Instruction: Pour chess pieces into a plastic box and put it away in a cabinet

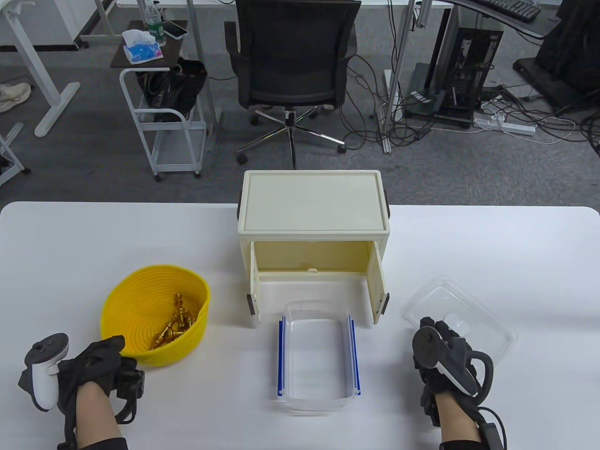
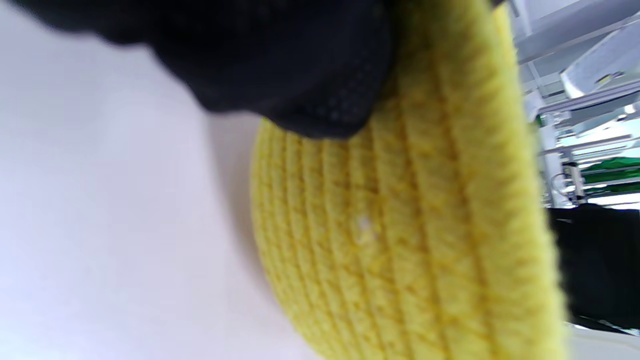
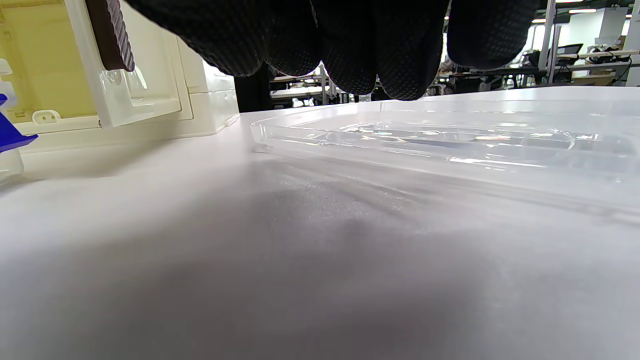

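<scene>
Now, left hand: the left hand [image 1: 101, 363] is seen at the near rim of the yellow basket [image 1: 140, 286]; in the left wrist view a gloved fingertip [image 2: 320, 107] is pressed against the woven wall [image 2: 400, 225], so the basket is touched, though a full grip cannot be confirmed.
Right hand: the right hand [image 1: 443, 349] is laid flat, fingers spread forward, at the near edge of the clear lid [image 1: 487, 323]; in the right wrist view the fingertips [image 3: 350, 55] are hung just above the lid [image 3: 450, 135], and contact cannot be told.
Chess pieces: the golden chess pieces [image 1: 176, 323] are heaped inside the basket, on its right side.
Plastic box: the clear plastic box [image 1: 316, 358] with blue side clips is set open on the desk [image 1: 56, 262], between the two hands and just in front of the cabinet.
Cabinet: the cream cabinet [image 1: 314, 206] is stood at the middle of the desk, both doors swung open towards the camera, its inside bare.
Lid: the lid is lain flat on the desk, right of the box and well apart from it.
Background: an office chair [image 1: 293, 61] is seen behind the desk.
</scene>
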Motion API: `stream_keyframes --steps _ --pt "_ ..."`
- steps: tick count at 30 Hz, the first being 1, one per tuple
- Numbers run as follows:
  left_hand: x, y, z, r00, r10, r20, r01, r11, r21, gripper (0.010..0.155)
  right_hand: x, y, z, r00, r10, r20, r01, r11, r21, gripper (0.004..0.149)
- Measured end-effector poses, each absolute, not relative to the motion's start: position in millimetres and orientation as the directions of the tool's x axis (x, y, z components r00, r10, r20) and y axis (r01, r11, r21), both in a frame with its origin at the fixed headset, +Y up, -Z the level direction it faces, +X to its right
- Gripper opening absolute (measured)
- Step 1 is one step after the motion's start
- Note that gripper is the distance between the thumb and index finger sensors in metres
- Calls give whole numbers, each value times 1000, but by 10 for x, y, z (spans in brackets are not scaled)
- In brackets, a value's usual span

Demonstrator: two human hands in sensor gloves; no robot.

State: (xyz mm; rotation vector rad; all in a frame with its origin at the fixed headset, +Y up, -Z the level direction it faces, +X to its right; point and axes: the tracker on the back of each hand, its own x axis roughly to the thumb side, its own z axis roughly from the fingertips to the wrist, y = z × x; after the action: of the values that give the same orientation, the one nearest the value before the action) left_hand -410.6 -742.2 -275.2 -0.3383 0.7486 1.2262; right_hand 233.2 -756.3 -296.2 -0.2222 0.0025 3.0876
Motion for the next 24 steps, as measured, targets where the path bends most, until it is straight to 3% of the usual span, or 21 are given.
stream_keyframes --steps 10,17,24 --pt "-3727 -7006 -2826 141 865 -482 -916 299 268 64 2349 -7570 -2972 -988 68 -142 -67 -998 -12 54" --pt "-3203 -6416 -2846 281 936 -210 -889 337 310 64 2373 -7542 -2960 -985 96 -143 -92 -995 -33 54" --pt "-2560 -6080 -2956 412 911 16 -884 395 249 62 2417 -7540 -2963 -982 115 -151 -110 -993 -43 55"
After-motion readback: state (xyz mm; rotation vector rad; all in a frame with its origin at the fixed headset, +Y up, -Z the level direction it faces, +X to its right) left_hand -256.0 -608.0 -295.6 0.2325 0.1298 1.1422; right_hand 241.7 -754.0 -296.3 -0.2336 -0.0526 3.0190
